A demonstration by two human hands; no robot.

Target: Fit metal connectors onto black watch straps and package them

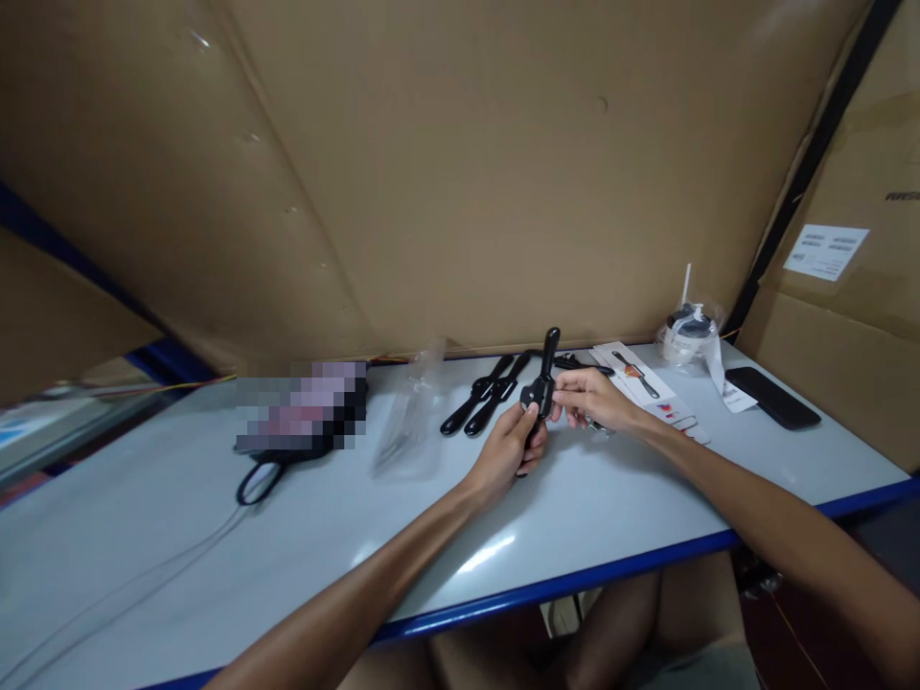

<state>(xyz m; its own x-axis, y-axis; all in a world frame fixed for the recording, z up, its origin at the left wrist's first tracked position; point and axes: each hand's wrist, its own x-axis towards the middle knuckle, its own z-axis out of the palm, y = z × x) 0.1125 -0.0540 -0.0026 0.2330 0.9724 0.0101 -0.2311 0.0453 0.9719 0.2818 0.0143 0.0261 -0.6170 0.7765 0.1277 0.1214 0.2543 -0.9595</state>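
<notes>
A black spokeshave (pixel 550 359) is held upright and slightly tilted above the table. My left hand (pixel 507 446) is closed round its lower handle, with the thumb on the middle body. From the right, my right hand (pixel 589 395) pinches at the edge of that body with curled fingers; any small part between the fingertips is hidden. Just below the right hand lies a small shiny metal piece (pixel 600 428), too small to name. Two more black spokeshaves (pixel 489 395) lie side by side on the table, left of my hands.
A clear plastic bag (pixel 413 422) and a dark pouch (pixel 345 412) with a loop lie leftward. Rightward are a printed card (pixel 636 372), dark tools (pixel 575 363), a bagged cup (pixel 688 335) with a straw and a black phone (pixel 772 398). Cardboard (pixel 503 192) walls the back.
</notes>
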